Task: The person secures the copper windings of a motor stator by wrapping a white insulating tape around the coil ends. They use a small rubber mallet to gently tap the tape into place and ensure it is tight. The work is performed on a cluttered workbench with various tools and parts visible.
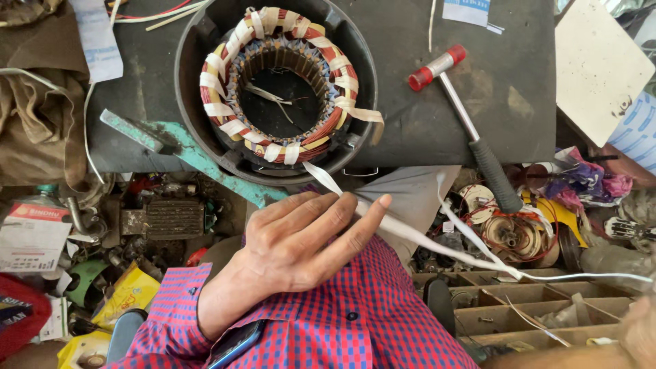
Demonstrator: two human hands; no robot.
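A motor stator point(217, 76) with copper windings bound in white tape sits in a round black housing point(186, 68) on the dark bench. A white tape point(437, 242) runs from the stator's near edge, under the fingers of my left hand point(294, 246), and off to the lower right. My left hand lies over my red-checked shirt with its fingers stretched along the tape, pinching it. Only a blurred sliver of my right hand point(639, 335) shows at the lower right corner, near where the tape leaves the view.
A hammer point(471, 130) with a red-and-white head lies right of the housing. A teal metal bar point(198, 157) lies at its left. Wooden compartments point(533, 301), wire coils and scrap parts crowd the area below the bench. A brown cloth point(34, 130) hangs at left.
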